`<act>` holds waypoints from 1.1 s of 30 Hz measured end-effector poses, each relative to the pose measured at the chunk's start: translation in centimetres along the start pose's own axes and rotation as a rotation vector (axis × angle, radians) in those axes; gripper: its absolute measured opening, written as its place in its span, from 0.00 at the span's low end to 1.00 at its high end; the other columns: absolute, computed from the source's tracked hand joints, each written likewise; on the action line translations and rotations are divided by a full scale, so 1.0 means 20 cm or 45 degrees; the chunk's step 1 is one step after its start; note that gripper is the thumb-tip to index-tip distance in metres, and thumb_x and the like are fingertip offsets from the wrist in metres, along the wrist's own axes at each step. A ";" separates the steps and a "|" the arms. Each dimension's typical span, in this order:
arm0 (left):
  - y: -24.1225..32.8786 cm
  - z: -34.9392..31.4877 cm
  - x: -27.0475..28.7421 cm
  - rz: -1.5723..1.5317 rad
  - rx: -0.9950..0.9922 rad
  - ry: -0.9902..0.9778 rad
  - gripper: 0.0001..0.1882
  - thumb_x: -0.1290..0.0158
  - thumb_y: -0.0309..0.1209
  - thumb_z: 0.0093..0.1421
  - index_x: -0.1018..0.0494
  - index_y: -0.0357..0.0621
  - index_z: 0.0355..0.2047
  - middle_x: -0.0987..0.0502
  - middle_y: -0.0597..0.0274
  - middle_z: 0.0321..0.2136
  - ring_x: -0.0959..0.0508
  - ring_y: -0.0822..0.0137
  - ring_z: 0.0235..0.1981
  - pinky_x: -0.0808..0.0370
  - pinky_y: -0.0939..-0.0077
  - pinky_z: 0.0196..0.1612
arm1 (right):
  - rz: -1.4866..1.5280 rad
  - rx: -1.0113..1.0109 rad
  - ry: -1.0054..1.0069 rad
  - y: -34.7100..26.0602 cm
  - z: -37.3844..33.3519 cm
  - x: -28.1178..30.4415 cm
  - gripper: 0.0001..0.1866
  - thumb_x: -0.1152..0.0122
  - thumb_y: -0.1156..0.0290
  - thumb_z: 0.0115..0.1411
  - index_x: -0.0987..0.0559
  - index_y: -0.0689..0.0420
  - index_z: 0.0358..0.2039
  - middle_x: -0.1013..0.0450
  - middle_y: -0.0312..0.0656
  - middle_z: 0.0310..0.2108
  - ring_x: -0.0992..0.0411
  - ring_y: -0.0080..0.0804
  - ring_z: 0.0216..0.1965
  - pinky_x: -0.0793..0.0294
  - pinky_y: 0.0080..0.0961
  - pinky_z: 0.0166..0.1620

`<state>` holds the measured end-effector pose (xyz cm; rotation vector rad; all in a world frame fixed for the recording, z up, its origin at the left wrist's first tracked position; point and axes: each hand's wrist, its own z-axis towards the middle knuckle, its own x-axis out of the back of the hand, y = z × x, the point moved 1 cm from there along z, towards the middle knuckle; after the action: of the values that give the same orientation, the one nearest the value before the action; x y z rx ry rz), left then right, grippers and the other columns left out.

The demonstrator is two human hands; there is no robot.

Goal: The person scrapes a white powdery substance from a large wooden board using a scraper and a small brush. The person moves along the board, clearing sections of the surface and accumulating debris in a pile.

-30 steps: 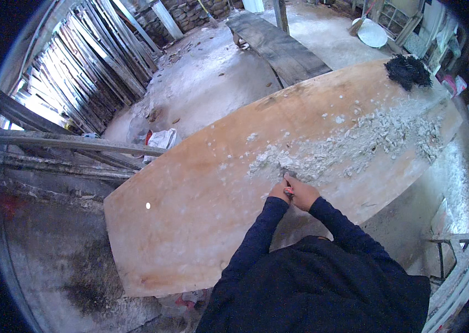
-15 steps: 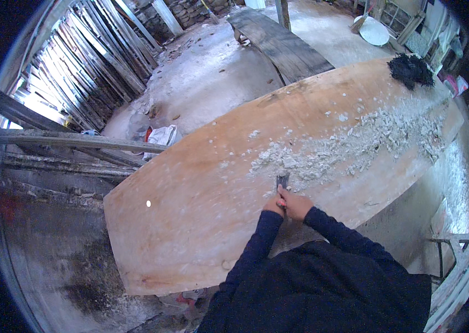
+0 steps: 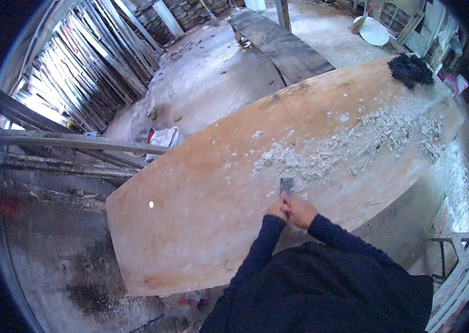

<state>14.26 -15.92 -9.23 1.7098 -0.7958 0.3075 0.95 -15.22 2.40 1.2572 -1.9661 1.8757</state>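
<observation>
Both of my hands are together in front of my body, over the near side of a large wooden board. A scraper with a flat grey blade points away from me. Its handle is hidden in my closed hands: my left hand wraps it from the left, my right hand from the right. Just past the blade lies a long heap of whitish flakes and crumbs, spreading toward the far right of the board. Whether the blade touches the board I cannot tell.
A bundle of black bristly fibre rests on the board's far right corner. Behind stands a dark wooden bench. Wooden poles lean at the back left, above a rail. A slatted wooden seat is at the near right.
The scraper and both hands have shifted slightly nearer to me and to the right. The blade now shows more of its flat face. The grip is unchanged.
</observation>
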 end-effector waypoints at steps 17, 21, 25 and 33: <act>0.12 -0.08 0.03 0.074 -0.055 0.021 0.25 0.57 0.39 0.55 0.40 0.43 0.52 0.27 0.39 0.30 0.26 0.44 0.34 0.30 0.55 0.35 | -0.032 -0.099 -0.070 0.07 -0.04 -0.03 0.22 0.55 0.66 0.56 0.40 0.46 0.53 0.29 0.56 0.33 0.29 0.53 0.34 0.31 0.44 0.33; 0.22 0.22 0.16 0.278 0.005 0.035 0.20 0.61 0.38 0.58 0.36 0.45 0.49 0.27 0.41 0.32 0.27 0.44 0.34 0.30 0.55 0.36 | -0.122 -0.134 0.085 0.16 0.24 0.06 0.20 0.53 0.64 0.56 0.37 0.45 0.51 0.29 0.55 0.35 0.29 0.52 0.35 0.30 0.42 0.35; 0.32 0.28 0.30 0.288 -0.071 0.105 0.20 0.61 0.38 0.58 0.35 0.46 0.49 0.27 0.42 0.35 0.27 0.45 0.36 0.30 0.56 0.39 | 0.044 0.136 0.255 0.09 0.30 0.34 0.16 0.52 0.60 0.57 0.31 0.53 0.44 0.29 0.54 0.38 0.30 0.49 0.38 0.30 0.37 0.39; 0.20 -0.50 0.51 0.011 0.216 0.206 0.26 0.57 0.44 0.56 0.40 0.52 0.54 0.27 0.45 0.39 0.27 0.48 0.41 0.31 0.61 0.43 | 0.132 -0.070 0.375 -0.05 0.13 0.49 0.23 0.56 0.51 0.60 0.27 0.62 0.35 0.28 0.50 0.33 0.28 0.42 0.34 0.31 0.28 0.39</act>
<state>21.19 -10.45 2.80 1.8137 -0.6735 0.5248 -3.53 -21.75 8.74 0.8229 -1.9398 1.9107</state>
